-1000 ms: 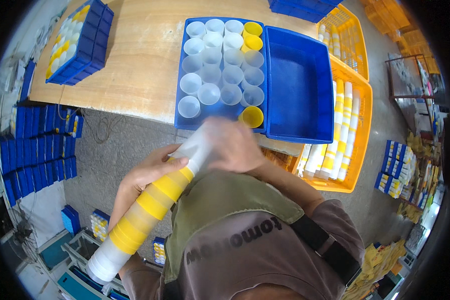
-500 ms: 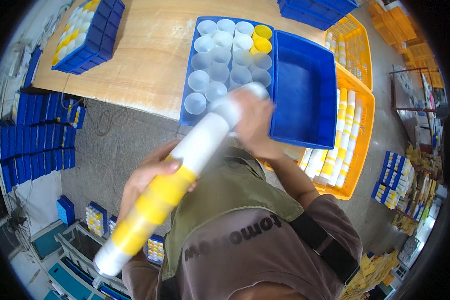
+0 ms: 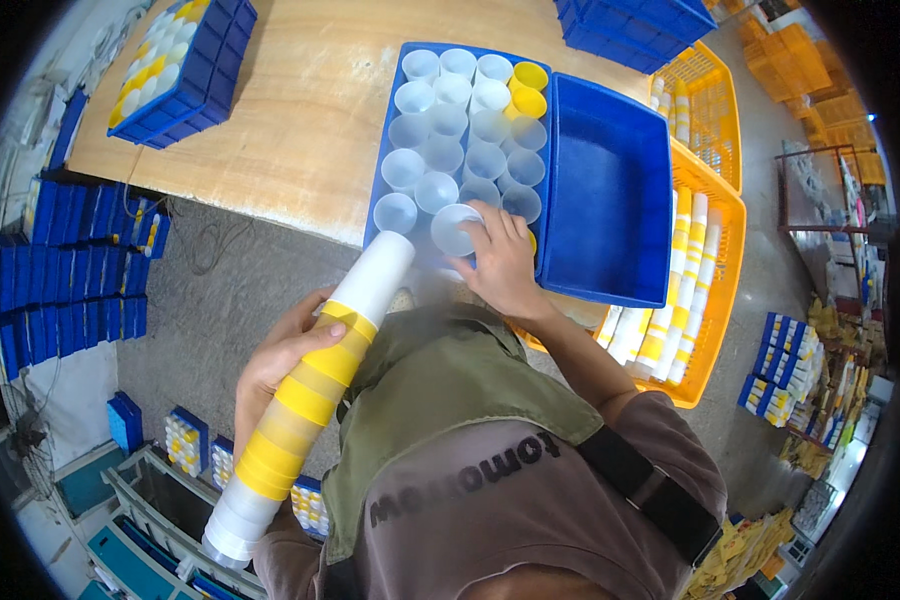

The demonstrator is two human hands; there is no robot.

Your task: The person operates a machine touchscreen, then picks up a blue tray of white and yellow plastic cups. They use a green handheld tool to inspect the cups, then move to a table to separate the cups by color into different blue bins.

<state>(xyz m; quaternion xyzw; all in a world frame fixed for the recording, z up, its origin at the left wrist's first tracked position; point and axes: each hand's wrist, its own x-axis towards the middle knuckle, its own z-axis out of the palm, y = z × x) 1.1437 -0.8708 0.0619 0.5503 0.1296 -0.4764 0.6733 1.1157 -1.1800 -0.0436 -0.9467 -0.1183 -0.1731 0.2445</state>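
Observation:
A long stack of nested white and yellow plastic cups [image 3: 305, 400] slants up from the lower left. My left hand [image 3: 285, 350] is wrapped round it near its upper end. My right hand [image 3: 502, 258] grips a translucent white cup [image 3: 454, 230] by its side, at the near edge of a blue crate [image 3: 378, 180]. Rows of upright cups fill that crate, mostly translucent white ones, with yellow cups [image 3: 530, 75] in the far right corner. A bit of yellow also shows beside my right wrist, mostly hidden.
A second blue crate [image 3: 610, 285] adjoins on the right. Orange baskets [image 3: 732, 290] with cup stacks stand beyond it. Another filled blue crate [image 3: 205, 80] sits at the table's [image 3: 310, 110] far left. More blue crates [image 3: 70, 265] are piled at the left wall.
My right hand has left the stack's upper end with a white cup and moved to the crate's near edge. The stack is shorter at the top, still in my left hand.

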